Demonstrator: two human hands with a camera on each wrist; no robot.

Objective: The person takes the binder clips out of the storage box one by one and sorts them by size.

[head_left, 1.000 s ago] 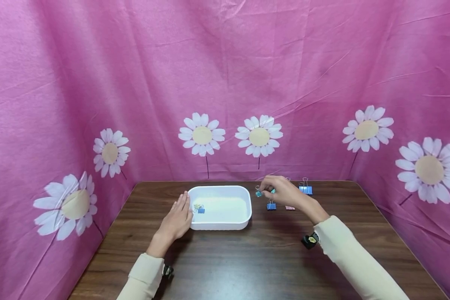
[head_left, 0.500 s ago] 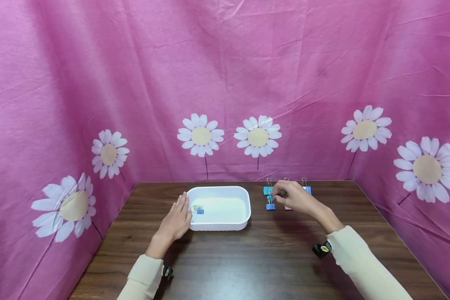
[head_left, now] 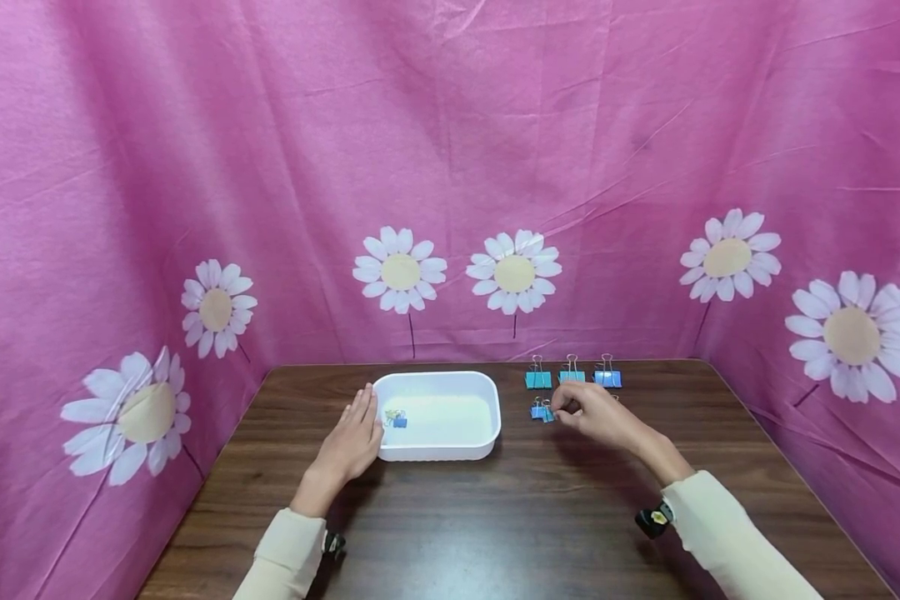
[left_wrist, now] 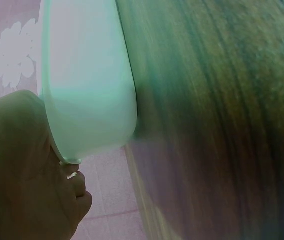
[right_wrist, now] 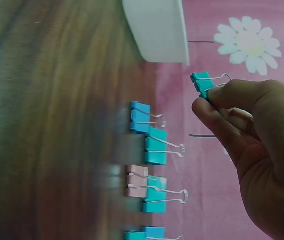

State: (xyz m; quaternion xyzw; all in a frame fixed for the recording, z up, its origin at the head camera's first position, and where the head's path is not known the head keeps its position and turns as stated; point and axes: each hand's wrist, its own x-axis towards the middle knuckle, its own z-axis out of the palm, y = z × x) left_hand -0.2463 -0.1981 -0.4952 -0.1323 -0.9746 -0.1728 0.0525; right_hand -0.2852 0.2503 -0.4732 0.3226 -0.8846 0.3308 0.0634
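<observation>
My right hand (head_left: 596, 412) pinches a small teal binder clip (right_wrist: 201, 84) by its wire handles between thumb and forefinger. In the head view that clip overlaps the right side of a small blue binder clip (head_left: 536, 412) in the near row. My left hand (head_left: 350, 435) lies with straight fingers along the left rim of a white tray (head_left: 438, 452). A small blue clip (head_left: 400, 422) and a yellowish clip (head_left: 393, 413) are inside the tray. The right wrist view shows a pink binder clip (right_wrist: 138, 181), hidden by my right hand in the head view.
Behind the near row stand two larger teal binder clips (head_left: 537, 381) and a larger blue one (head_left: 607, 379), handles up. Another teal clip (right_wrist: 134, 235) shows at the bottom of the right wrist view. A pink flowered curtain (head_left: 450, 167) borders the wooden table (head_left: 450, 517).
My right hand has carried the small teal clip from left of the back row rightward and nearer, to beside the small blue clip. The left hand stays at the tray.
</observation>
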